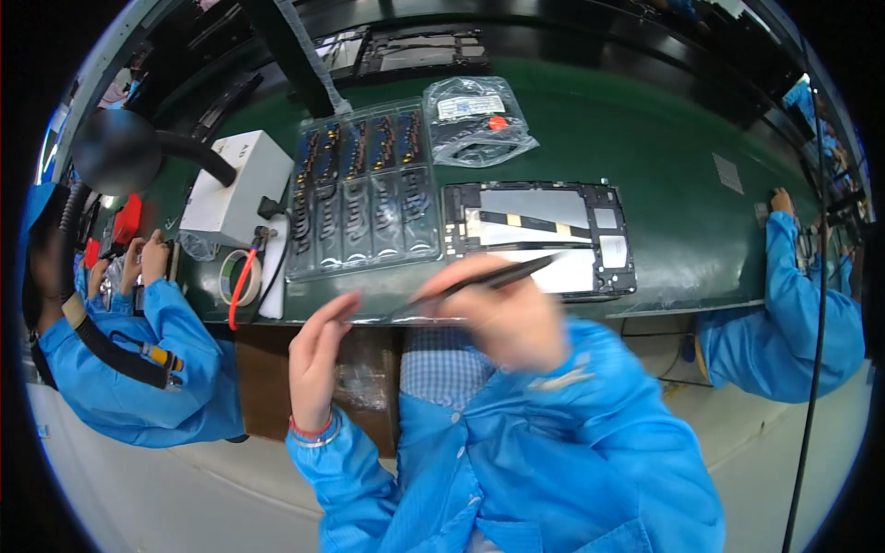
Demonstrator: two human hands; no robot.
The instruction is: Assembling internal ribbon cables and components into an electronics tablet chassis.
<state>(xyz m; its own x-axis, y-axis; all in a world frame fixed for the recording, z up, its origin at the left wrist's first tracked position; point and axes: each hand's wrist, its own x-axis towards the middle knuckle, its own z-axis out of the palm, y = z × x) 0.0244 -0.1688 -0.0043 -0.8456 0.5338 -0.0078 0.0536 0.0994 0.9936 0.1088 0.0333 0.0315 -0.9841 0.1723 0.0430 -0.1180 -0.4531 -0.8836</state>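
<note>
My right hand [502, 318], blurred by motion, grips black tweezers [498, 276] whose tips point left toward my left hand. My left hand [318, 359] is raised at the table's near edge with fingers apart and straight; whether a tiny part sits between fingertips and tweezers I cannot tell. Just beyond the hands lies an opened tablet frame [539, 235] with a yellow flex strip across its silver plate. A clear plastic tray [359, 189] of small black flex parts sits left of it.
A green conveyor table [664, 157] carries a clear bag [475, 120], a white box [235, 189] and tape rolls [241, 276]. A black lamp head [115, 152] hangs at left. Co-workers in blue coats sit at left [129, 369] and right [793, 323].
</note>
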